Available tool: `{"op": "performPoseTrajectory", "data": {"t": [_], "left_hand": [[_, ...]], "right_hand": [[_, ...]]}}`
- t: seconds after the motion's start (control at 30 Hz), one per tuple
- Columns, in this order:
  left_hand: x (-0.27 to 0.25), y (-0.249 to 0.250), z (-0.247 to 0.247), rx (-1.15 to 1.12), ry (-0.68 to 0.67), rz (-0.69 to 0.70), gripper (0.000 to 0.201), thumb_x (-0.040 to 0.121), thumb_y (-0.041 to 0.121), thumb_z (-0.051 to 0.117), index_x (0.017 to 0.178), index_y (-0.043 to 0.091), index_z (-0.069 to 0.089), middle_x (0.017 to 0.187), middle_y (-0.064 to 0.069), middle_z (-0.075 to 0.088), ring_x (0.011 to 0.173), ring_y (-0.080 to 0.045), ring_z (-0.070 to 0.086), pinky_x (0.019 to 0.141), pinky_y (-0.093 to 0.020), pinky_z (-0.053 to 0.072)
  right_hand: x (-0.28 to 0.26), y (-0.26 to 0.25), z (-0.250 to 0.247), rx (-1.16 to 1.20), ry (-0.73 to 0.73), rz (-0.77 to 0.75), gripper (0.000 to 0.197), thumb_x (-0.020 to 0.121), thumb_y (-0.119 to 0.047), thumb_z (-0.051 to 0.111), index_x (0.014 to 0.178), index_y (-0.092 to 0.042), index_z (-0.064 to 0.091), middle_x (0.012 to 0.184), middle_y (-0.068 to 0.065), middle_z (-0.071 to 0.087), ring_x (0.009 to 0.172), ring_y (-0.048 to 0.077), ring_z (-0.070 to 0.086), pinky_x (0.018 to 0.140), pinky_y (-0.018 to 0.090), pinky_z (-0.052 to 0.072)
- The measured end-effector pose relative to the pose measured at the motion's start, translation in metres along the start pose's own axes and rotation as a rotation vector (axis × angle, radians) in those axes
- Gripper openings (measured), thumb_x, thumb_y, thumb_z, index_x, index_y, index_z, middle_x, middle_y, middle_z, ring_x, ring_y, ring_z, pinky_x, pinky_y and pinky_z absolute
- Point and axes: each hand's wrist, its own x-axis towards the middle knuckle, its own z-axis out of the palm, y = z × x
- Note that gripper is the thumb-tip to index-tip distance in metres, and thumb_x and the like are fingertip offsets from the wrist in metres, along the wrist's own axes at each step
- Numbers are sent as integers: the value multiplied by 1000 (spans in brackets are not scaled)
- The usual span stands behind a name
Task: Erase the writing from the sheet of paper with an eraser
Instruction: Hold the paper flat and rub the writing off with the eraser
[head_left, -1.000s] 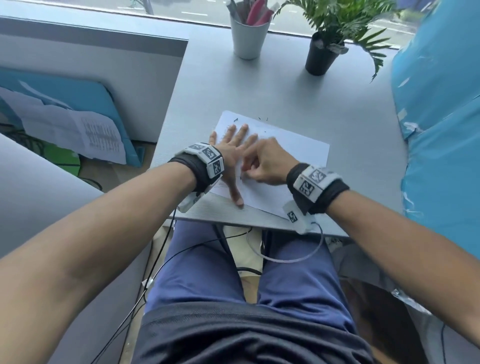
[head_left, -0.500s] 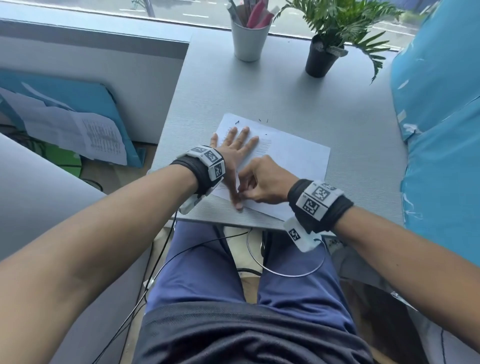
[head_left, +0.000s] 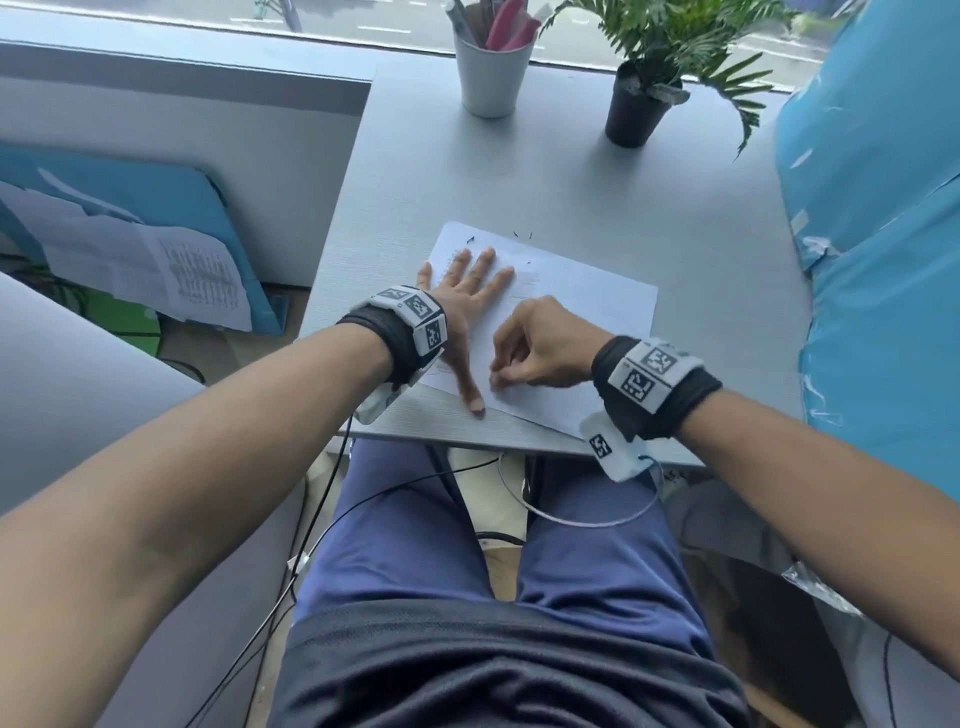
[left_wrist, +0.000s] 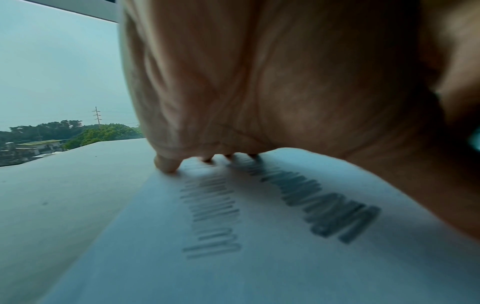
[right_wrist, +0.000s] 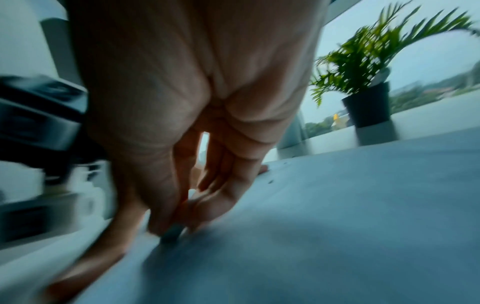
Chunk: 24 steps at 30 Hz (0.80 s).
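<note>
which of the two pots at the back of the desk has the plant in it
The small black pot, on the right, holds the green fern-like plant. The white cup to its left holds pens and pink-handled tools instead.

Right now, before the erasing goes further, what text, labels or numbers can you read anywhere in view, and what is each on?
None can be read as words.
White sheet of paper: two rows of pencil strokes, too blurred to read.
Black-and-white square marker tags on wrist bands: coded patterns, no letters.
Printed sheets leaning at the left: too small to read.
</note>
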Motion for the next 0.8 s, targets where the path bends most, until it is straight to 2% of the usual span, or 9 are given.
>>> {"op": "performPoseTrajectory", "data": {"t": [0.1,0.2,0.3,0.4,0.5,0.6,0.67,0.73,0.8], "left_hand": [[-3,1,-1,-22,-2,-5,181,22,77,86,150,28,-32,156,-1,-41,143,-29,-37,116,-66,-11],[-3,1,-1,-16,-1,-3,180,24,75,87,151,28,-32,156,-1,-41,143,-29,-38,115,-65,-12],[1,-5,4,-22,17,20,176,28,79,84,152,28,-30,157,0,-40,143,-28,-37,114,-66,-14],[6,-9,11,-74,77,71,165,35,92,71,154,31,-26,158,2,-37,144,-26,-36,114,-66,-16],[11,-10,15,-85,122,82,144,51,97,57,155,34,-21,159,4,-35,146,-23,-33,115,-63,-16],[10,-16,9,-79,175,76,111,79,85,46,158,33,-11,164,5,-23,151,-21,-20,118,-62,-7],[9,-21,3,-67,257,16,93,94,69,42,160,24,-3,167,-1,-13,154,-22,-9,121,-59,-2],[5,-21,0,-49,368,-38,80,102,51,40,160,13,0,167,-7,-6,154,-22,-5,122,-54,-4],[-5,-13,3,-12,448,39,73,104,43,38,160,9,4,168,-7,-4,154,-21,-6,123,-50,-5]], "right_hand": [[12,12,-13,-8,199,68,2,72,-15,78,73,-13,77,61,-9,66,56,3,61,58,16,47],[12,18,-6,-20,306,109,6,71,-19,78,71,-14,75,66,-4,70,62,9,65,62,21,52],[8,29,-16,12,421,213,7,73,-17,77,74,-12,72,70,1,71,64,12,65,62,18,49],[0,47,-31,-24,399,399,4,75,-15,72,79,-13,71,74,-1,65,78,15,60,69,20,43],[-7,55,-30,26,339,411,6,78,-18,71,82,-15,67,79,-2,63,83,16,58,71,23,43],[-8,56,-30,27,324,387,6,80,-19,70,84,-16,66,78,-3,63,77,10,56,59,19,38],[-8,57,-31,29,328,377,6,80,-19,70,83,-16,66,75,-4,63,72,6,55,56,17,37],[-9,59,-31,40,327,364,6,80,-17,70,82,-14,66,73,-4,63,70,5,55,58,18,40],[-8,60,-30,27,319,345,6,80,-16,70,81,-13,66,73,-4,63,69,7,57,61,19,42]]}}
